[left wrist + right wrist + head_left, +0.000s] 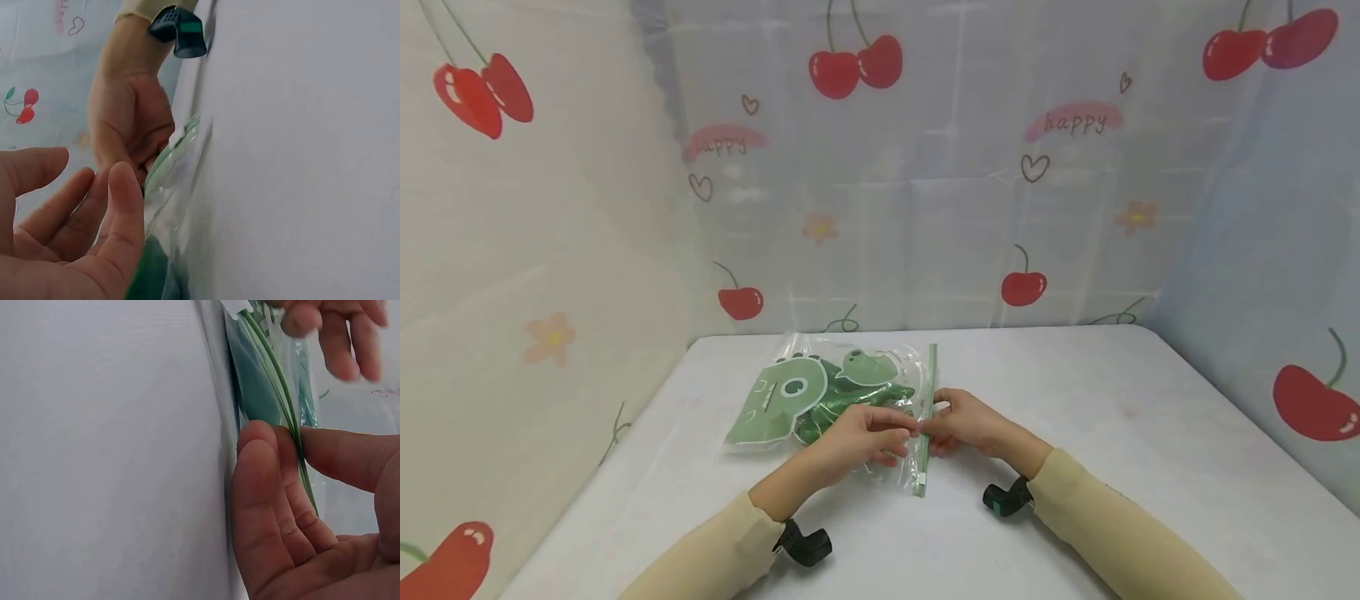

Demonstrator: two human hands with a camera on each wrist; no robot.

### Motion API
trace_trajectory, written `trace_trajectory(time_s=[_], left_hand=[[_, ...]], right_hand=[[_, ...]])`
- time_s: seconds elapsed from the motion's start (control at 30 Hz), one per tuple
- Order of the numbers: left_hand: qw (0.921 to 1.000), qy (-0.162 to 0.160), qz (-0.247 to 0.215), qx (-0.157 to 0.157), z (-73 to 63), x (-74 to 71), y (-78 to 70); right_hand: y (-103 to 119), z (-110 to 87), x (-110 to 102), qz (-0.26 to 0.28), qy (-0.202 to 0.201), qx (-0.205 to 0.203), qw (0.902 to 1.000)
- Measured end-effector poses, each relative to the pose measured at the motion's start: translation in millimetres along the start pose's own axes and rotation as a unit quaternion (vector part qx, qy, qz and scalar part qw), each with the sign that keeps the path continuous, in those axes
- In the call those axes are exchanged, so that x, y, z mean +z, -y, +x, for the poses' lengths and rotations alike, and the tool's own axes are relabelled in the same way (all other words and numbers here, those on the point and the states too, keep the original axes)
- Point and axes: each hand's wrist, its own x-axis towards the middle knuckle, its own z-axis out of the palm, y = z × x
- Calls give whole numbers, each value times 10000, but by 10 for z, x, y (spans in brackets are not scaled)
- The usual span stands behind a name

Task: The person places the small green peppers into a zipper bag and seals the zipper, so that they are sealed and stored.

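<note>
A clear zip bag [760, 421] with a green cartoon animal print lies on the table, something dark green inside it. Its green zip strip [932, 367] runs along the right end, and a white slider [236, 306] shows at one end of the strip in the right wrist view. My right hand [972, 423] pinches the strip near its middle between thumb and fingers. Over the bag, close to the strip, my left hand [853, 442] has its fingers loosely bent and spread. Nothing shows between the left thumb and fingers [125, 194] in the left wrist view.
The white table [1075, 383] reaches back to a hanging cloth [925, 208] printed with cherries, with more cloth at both sides. A black wrist camera [805, 546] sits at the left sleeve, and another black camera [1006, 498] at the right.
</note>
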Motion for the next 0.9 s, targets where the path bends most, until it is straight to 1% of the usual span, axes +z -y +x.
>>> trace_trajectory(time_s=[0.1,0.23,0.33,0.47,0.53,0.6,0.73,0.83,0.9], left_hand=[[9987,272,-338,-257,-110,81,-4],[9942,669,-581,-605,-224,196,-33],[9896,955,-722,-794,-274,267,-45],[9815,1160,-1029,-1121,-302,342,-12],[9759,1177,-1289,-1310,-303,375,21],[9686,1174,-1617,-1482,-298,405,59],[9533,1078,-2285,-1654,-288,471,107],[9441,799,-2711,-1695,-288,534,119],[9379,507,-2988,-1691,-291,583,126]], right_hand=[[23,6,-4,48,-124,-16,9999],[47,17,-10,190,-409,79,9990],[67,25,-15,379,-614,118,9973],[89,38,-23,571,-783,121,9952],[95,46,-26,642,-795,133,9947],[95,54,-32,708,-781,140,9943],[98,59,-41,843,-728,130,9937],[101,56,-48,898,-671,102,9936],[102,49,-48,928,-641,85,9936]])
